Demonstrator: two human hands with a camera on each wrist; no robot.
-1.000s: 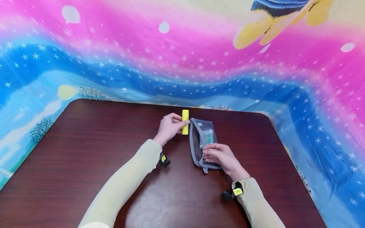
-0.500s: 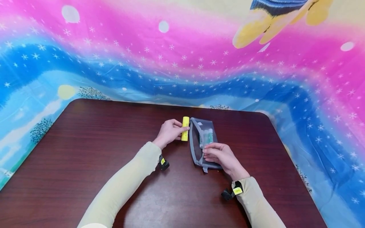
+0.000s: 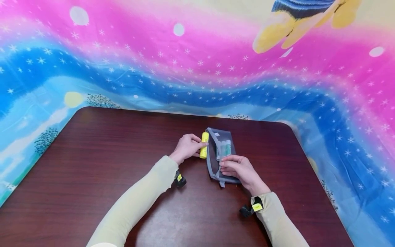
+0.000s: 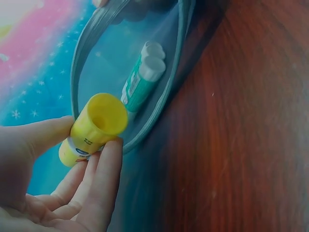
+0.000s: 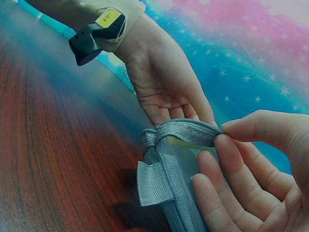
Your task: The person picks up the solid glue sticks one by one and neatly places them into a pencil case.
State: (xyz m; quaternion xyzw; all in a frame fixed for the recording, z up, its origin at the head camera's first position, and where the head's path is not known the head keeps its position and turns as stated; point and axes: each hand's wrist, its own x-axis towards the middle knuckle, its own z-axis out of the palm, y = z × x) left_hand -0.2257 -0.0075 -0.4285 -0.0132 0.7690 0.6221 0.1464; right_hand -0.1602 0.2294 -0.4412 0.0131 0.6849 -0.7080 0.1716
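Note:
A yellow glue stick (image 3: 205,138) is pinched between the thumb and fingers of my left hand (image 3: 186,148). It stands slightly tilted at the opening of a grey mesh zip pouch (image 3: 209,167). In the left wrist view, the hollow end of the yellow glue stick (image 4: 87,126) faces the camera, in front of the unzipped mouth. Green glue sticks (image 4: 139,86) with white caps lie inside the pouch. My right hand (image 3: 242,171) pinches the pouch's zipper edge; in the right wrist view, thumb and index finger of the right hand (image 5: 260,179) hold that edge up.
The pouch lies on a dark reddish-brown table (image 3: 102,154), toward its far side. A colourful printed cloth (image 3: 172,79) hangs behind the table and along its sides. Each wrist carries a small black camera (image 3: 180,179).
My left hand has moved toward me and slightly right, bringing the yellow glue stick from beyond the pouch's top corner down beside its opening. The right hand keeps its hold on the pouch.

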